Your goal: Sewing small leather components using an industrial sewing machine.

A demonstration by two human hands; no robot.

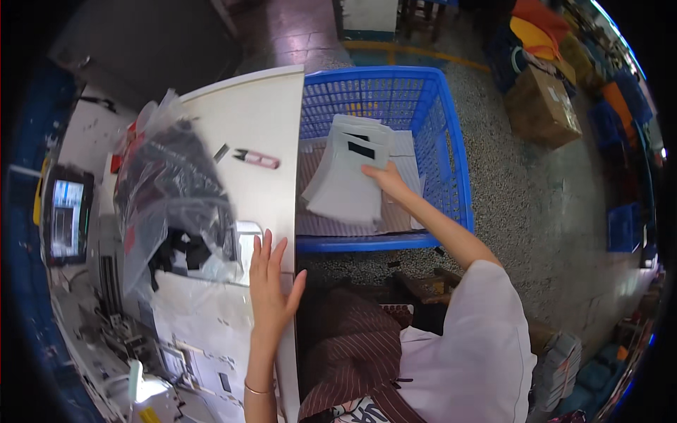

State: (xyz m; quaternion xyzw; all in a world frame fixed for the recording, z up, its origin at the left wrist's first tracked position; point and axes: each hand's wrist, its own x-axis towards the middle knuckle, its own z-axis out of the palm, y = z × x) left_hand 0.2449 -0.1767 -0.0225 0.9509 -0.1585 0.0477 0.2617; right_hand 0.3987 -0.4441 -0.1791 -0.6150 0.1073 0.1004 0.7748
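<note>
My right hand [384, 180] holds light grey flat pieces with black rectangular patches [345, 190] inside the blue plastic basket [451, 162], over a ribbed cardboard layer [409, 148]. My left hand [271, 289] has its fingers spread at the right edge of the white worktop [247, 113], holding nothing. Just beyond its fingertips is a shiny pale item [248, 240], partly hidden. A clear plastic bag [169, 176] with black pieces inside lies to the left, and a pink thread snipper [257, 158] lies above the hand.
A machine [123, 338] with a lit lamp and a small screen [67, 218] stands at the left. Beyond the basket on the right are a cardboard box [543, 109], orange bundles [536, 39] and a small blue crate [624, 229] on the speckled floor [493, 197].
</note>
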